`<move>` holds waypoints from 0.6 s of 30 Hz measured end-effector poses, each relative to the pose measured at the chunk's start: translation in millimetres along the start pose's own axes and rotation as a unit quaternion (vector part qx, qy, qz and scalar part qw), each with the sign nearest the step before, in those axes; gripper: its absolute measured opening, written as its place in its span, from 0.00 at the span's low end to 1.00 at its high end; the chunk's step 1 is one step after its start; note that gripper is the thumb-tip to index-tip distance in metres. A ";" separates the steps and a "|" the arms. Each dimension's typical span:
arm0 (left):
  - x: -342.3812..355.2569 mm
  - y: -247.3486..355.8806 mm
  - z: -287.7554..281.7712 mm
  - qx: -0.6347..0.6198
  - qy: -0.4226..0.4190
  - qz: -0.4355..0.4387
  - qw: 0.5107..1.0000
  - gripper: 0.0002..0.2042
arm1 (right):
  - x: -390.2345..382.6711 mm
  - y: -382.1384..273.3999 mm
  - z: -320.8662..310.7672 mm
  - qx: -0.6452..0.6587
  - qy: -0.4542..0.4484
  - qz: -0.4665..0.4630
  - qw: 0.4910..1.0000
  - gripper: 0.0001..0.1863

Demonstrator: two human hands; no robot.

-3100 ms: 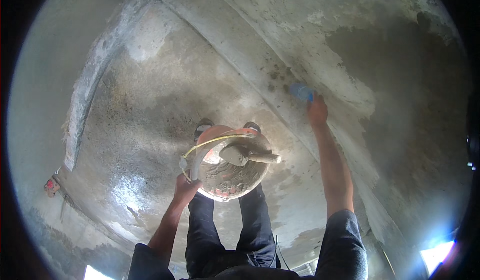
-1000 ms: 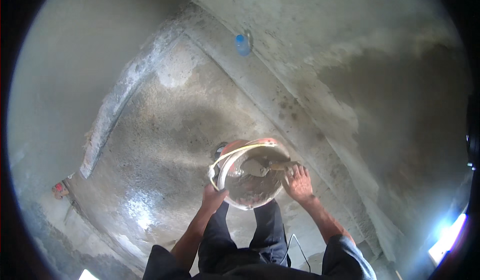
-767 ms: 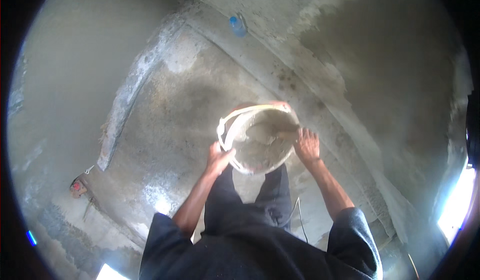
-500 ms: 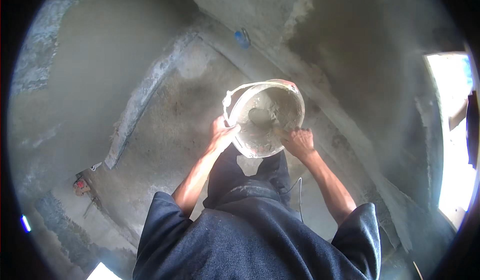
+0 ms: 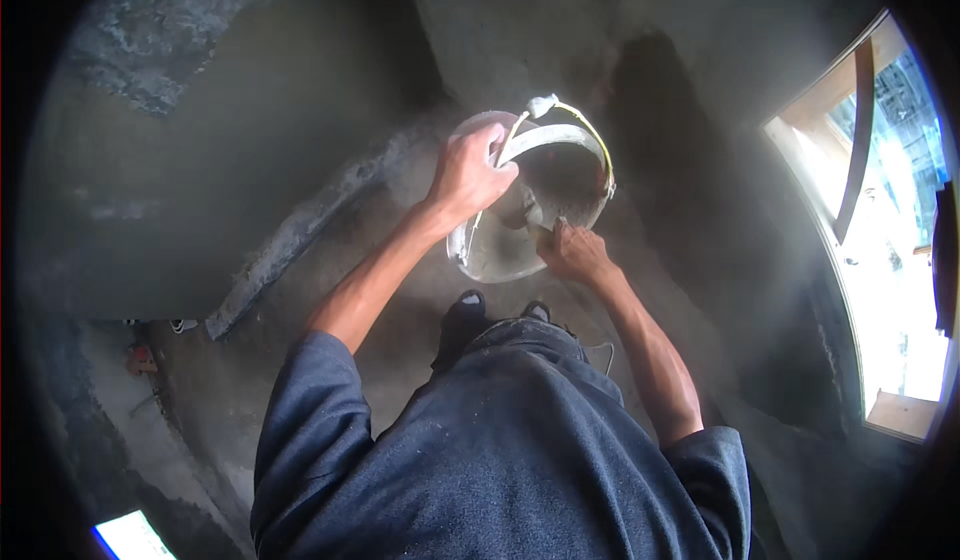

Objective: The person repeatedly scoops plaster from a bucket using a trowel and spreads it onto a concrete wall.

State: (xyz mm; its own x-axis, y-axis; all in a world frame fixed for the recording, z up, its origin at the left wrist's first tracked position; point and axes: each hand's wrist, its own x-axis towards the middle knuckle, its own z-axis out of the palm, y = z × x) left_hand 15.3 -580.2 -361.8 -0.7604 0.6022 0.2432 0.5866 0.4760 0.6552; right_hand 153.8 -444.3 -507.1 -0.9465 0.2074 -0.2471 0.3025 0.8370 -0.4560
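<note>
Plastic, pale and round, the bucket (image 5: 520,200) you hold is tilted, its inside smeared with grey mortar and a thin yellow wire handle arcing over its far rim. Your left hand (image 5: 468,172) is clamped on the left rim; your right hand (image 5: 572,252) grips the near right edge. Rough grey concrete floor (image 5: 300,210) lies below, and your dark shoes (image 5: 470,312) stand just near of the bucket.
</note>
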 end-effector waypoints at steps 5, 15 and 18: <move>26.7 4.3 -27.3 0.005 0.027 0.030 0.999 0.09 | -19.4 -41.4 -55.2 -0.039 -0.011 -0.032 0.999 0.36; 40.0 -6.9 -64.3 -0.295 -0.078 -0.013 0.952 0.18 | -48.1 -26.8 -102.0 -0.298 0.123 -0.142 0.936 0.21; 47.5 -13.1 -63.9 -0.221 -0.121 -0.042 0.967 0.29 | -46.8 -35.8 -130.0 -0.356 0.150 -0.112 0.915 0.23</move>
State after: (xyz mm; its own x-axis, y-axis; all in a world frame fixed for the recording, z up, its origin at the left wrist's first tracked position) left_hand -46.3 -598.8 -313.0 -0.6815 0.7308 0.0372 0.3093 0.2416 0.9198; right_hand 172.7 -418.1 -368.0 -0.9963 0.0301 0.0800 0.0481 0.9713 0.2329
